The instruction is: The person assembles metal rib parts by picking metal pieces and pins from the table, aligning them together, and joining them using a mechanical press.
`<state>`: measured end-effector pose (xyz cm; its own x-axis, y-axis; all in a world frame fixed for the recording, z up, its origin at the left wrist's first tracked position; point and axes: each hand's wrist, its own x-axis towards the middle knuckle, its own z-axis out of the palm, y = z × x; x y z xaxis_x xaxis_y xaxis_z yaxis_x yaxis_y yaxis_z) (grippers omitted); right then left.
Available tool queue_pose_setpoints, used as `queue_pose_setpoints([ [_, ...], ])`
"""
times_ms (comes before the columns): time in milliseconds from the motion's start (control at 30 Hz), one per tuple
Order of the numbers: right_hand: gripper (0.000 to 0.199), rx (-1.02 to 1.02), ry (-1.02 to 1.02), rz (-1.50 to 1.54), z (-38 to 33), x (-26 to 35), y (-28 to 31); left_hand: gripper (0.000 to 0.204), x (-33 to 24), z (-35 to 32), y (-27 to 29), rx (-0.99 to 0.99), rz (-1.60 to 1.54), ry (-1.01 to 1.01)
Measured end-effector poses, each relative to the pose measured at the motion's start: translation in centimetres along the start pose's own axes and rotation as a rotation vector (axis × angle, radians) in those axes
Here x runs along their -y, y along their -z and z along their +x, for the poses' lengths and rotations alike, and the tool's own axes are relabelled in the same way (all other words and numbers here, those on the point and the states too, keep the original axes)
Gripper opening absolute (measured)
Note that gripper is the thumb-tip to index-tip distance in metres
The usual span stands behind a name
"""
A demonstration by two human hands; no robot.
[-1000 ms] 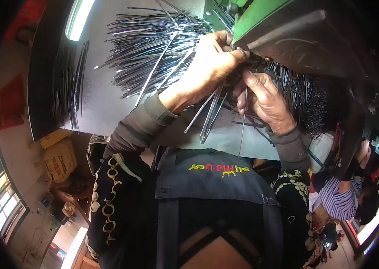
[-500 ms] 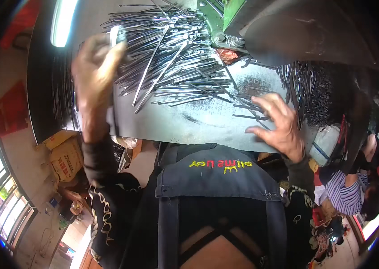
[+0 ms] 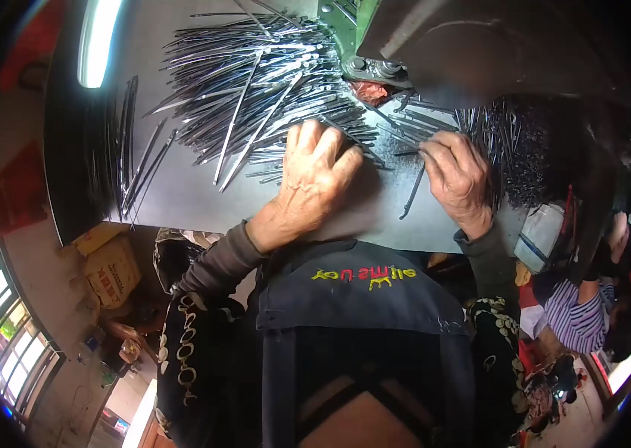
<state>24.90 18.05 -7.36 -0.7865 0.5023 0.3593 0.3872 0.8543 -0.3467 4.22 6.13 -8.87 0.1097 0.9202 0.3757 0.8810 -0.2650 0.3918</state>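
A big heap of thin shiny metal rods (image 3: 255,82) lies on a grey metal worktable (image 3: 188,198). My left hand (image 3: 314,183) rests flat on the table, fingers spread over the near ends of the rods. My right hand (image 3: 458,179) pinches one thin dark rod (image 3: 414,193) between thumb and fingers beside a darker pile of rods (image 3: 513,149) on the right.
A green machine base with bolts (image 3: 364,52) and a dark hood (image 3: 479,45) stand at the table's far side. A small row of rods (image 3: 132,149) lies at the left. Another person in a striped shirt (image 3: 576,321) sits at the right. Sacks (image 3: 110,269) lie below the table.
My left hand came down from the upper left of the table and now lies on the rods in the middle. My right hand moved up slightly and closed on a rod.
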Motion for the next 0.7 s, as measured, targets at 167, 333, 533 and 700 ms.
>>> queue_pose_setpoints([
  [167,0.016,-0.028,-0.033,-0.012,0.6,0.0,0.3,0.021,0.0,1.1,0.4,-0.064,-0.041,-0.013],
  [333,0.017,-0.010,-0.417,0.415,2.9,2.7,-0.1,0.023,1.3,3.5,0.9,-0.144,-0.335,0.148],
  [533,0.008,-0.056,-0.575,0.860,4.9,3.9,-1.3,0.014,2.2,6.5,1.0,-0.234,-0.523,0.280],
  [700,0.005,-0.111,-0.579,0.899,5.7,3.7,-1.5,0.016,2.0,6.7,0.8,-0.226,-0.567,0.328],
])
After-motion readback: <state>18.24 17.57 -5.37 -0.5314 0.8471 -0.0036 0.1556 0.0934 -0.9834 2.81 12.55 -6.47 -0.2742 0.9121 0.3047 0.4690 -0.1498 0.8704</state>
